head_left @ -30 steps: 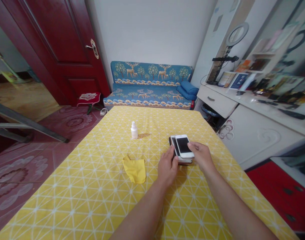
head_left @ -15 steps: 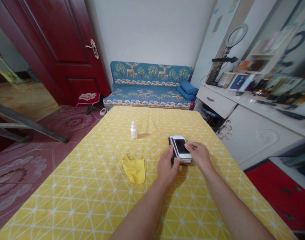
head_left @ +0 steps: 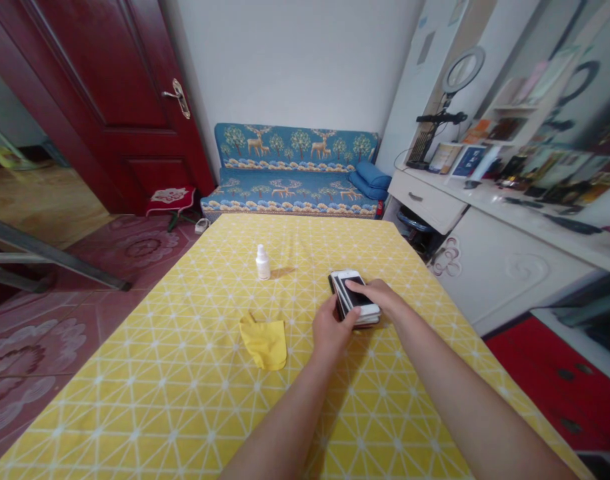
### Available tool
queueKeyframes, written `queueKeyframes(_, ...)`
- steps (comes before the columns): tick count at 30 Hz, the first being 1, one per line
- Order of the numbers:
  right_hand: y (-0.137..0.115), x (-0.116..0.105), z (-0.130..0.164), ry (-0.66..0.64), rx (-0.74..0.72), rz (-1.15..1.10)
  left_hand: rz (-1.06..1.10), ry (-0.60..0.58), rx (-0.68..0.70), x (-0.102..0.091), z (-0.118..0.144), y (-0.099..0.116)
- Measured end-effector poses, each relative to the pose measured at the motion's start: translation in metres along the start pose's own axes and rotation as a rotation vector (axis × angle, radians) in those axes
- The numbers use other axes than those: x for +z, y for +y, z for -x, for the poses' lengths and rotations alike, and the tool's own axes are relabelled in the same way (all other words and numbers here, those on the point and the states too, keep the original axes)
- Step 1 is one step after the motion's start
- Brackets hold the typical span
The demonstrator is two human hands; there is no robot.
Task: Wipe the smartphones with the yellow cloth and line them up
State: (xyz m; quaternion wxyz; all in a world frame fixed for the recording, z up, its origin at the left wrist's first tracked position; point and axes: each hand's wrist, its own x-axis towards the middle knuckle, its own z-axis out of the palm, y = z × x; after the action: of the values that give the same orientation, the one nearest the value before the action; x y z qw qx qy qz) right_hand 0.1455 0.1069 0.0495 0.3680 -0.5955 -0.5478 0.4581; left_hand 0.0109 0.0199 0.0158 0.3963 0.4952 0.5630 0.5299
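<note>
A stack of smartphones (head_left: 367, 319) rests at the right of the yellow-covered table, with a white phone (head_left: 369, 310) with a black screen on top. My left hand (head_left: 329, 328) grips the stack from its left and near side, its thumb on the top phone's near corner. From the right, my right hand (head_left: 385, 297) closes around the stack, its thumb lying over the black screen. The fingers of my right hand under and behind the phones are hidden. Left of my hands lies a folded yellow cloth (head_left: 265, 344). A small white bottle (head_left: 263, 264) stands upright beyond it.
The patterned yellow tablecloth (head_left: 185, 373) covers the table. Behind it is a blue sofa (head_left: 295, 177) with deer. A white dresser (head_left: 429, 207) with many items stands right, beside a red-topped surface (head_left: 545, 373). A red stool (head_left: 171, 199) sits near the door (head_left: 135, 100).
My right thumb has slid from the top phone's right edge onto its screen, and my right hand wraps closer round the stack. The whole view has shifted slightly.
</note>
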Motion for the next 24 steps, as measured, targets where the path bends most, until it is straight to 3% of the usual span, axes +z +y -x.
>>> queueKeyframes(6,-0.011,0.003,0.011,-0.079,0.235,-0.107,0.131,0.023,0.027,0.003,-0.001,-0.009)
queueKeyframes(12,-0.013,0.007,0.018,-0.109,0.329,-0.277,0.288,-0.08,0.006,-0.003,-0.002,-0.005)
queueKeyframes(18,-0.014,0.008,0.029,-0.134,0.307,-0.403,0.391,-0.132,-0.025,-0.006,0.0,-0.004)
queueKeyframes(24,-0.002,0.019,0.051,-0.043,0.181,-0.449,0.569,-0.21,-0.05,-0.009,0.001,-0.002)
